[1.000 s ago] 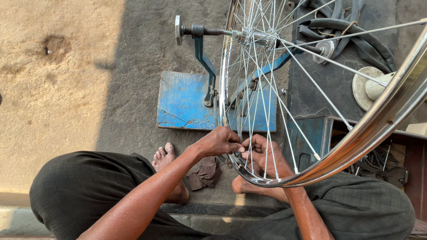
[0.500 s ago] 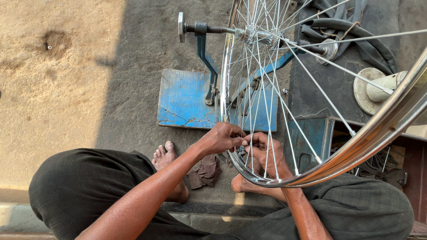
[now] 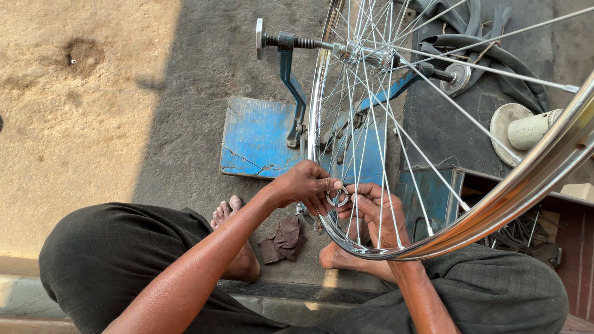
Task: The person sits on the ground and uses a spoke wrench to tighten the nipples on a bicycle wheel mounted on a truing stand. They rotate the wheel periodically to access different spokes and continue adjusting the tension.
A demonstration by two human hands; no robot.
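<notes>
The left hand (image 3: 303,185) is pinching a small round metal tool (image 3: 338,198), apparently a spoke key, between thumb and fingertips; the fingers are closed on it. The right hand (image 3: 378,213) is meeting it from the 3 o'clock side, its fingertips touching the same tool and curling among the spokes (image 3: 371,117). Both hands are working at one point, just inside the rim (image 3: 396,252).

From the left hand, the tool is lying at 3 o'clock, at the fingertips. From the right hand, it is lying at 10 o'clock. The left hand is the nearer of the two and is carrying most of the grip. The tool's flat face is turned up toward the camera; whether it is seated on a spoke nipple cannot be told.

The rim is passing at 6 o'clock from the tool, very near. The spokes are running away toward 12 o'clock, converging on the hub (image 3: 362,54), which is well apart from the hands. The wheel's axle is lying across the view from 9 to 3 o'clock, carried in a blue stand (image 3: 260,139) on the ground.

A brown rag (image 3: 281,238) is lying on the ground at 7 o'clock from the left hand, beside a bare foot (image 3: 232,213). A second rim (image 3: 532,179) is crossing the view at right.
</notes>
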